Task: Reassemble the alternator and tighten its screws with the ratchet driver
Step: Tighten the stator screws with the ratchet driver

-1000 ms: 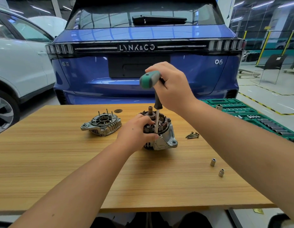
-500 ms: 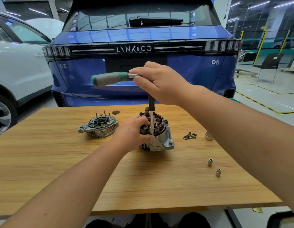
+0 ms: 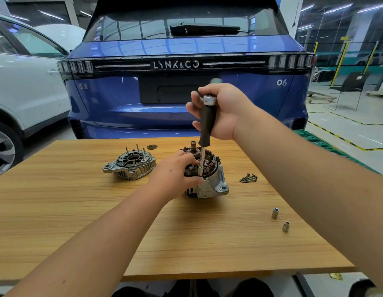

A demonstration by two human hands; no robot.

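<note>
Right hand (image 3: pixel 222 112) grips the head end of the ratchet driver (image 3: pixel 207 123), fingers curled round the part behind the chrome ratchet head; its handle is hidden behind the hand. The driver's black extension runs down to a slim chrome socket seated at the near rim of the alternator body (image 3: pixel 204 179). Left hand (image 3: pixel 175 174) is wrapped round the left side of that body, thumb and fingers pressing it against the wooden surface (image 3: pixel 79 221) to steady it.

The alternator body stands mid-surface with its windings and shaft facing up. Its separate end cover (image 3: pixel 130 166) lies just to the left, studs pointing up, not yet fitted. A small cluster of loose screws (image 3: pixel 248 178) lies just right of the body, and two spare sockets (image 3: pixel 280 219) stand nearer on the right. A blue car fills the far background.

Judged risks from this position:
- The extension stands slightly tilted. If the socket is not square on the fastener, it may slip off and round the head.
- The left thumb lies touching or just beside the socket tip. A slip could pinch it.
- The body rests on its narrow end. Sideways force from the ratchet swing may tip it if the left hand loosens.
- The loose screws could roll away if the surface is jolted.
</note>
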